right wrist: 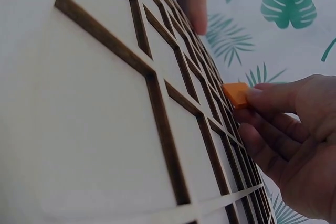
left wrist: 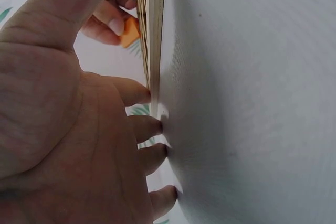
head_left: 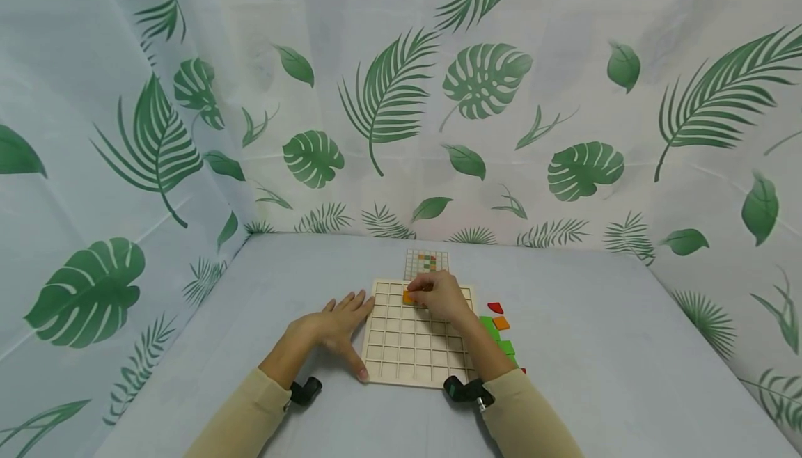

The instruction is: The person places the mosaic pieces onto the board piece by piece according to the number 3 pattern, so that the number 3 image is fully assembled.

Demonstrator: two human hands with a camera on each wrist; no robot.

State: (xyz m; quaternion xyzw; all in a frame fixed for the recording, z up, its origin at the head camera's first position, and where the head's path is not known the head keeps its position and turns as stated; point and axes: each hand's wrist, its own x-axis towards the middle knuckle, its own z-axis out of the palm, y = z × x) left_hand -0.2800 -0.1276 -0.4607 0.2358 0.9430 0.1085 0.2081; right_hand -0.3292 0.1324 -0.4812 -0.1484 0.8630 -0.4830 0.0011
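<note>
A square wooden grid board lies on the table. My right hand is over its upper part and pinches an orange square tile between thumb and fingers. In the right wrist view this orange tile is tilted, with one edge close to the grid; I cannot tell whether it touches. My left hand rests at the board's left side, fingers spread, with the thumb by the near left corner. The left wrist view shows the left fingers against the board's side and the table.
Beyond the board lies a small grid card with coloured squares, partly hidden by my right hand. To the right are a red piece, an orange square and several green pieces, partly behind my forearm. A leaf-print curtain hangs behind the table.
</note>
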